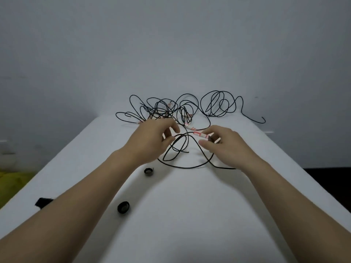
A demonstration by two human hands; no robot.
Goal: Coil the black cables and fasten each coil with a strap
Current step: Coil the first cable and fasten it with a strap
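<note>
Cable [182, 167] pinched by left hand [150, 141], taped end [199, 134] by right hand [226, 147]

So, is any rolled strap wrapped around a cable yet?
No, the near strap and the far strap lie loose on the table, apart from the black cables.

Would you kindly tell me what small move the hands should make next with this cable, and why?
Probably the right hand should carry the labelled end it pinches across to the left hand, which grips a loop of the black cable, to start the coil. That cable lies in slack, uneven loops on the table, and the rolled strap nearby lies unused.
</note>
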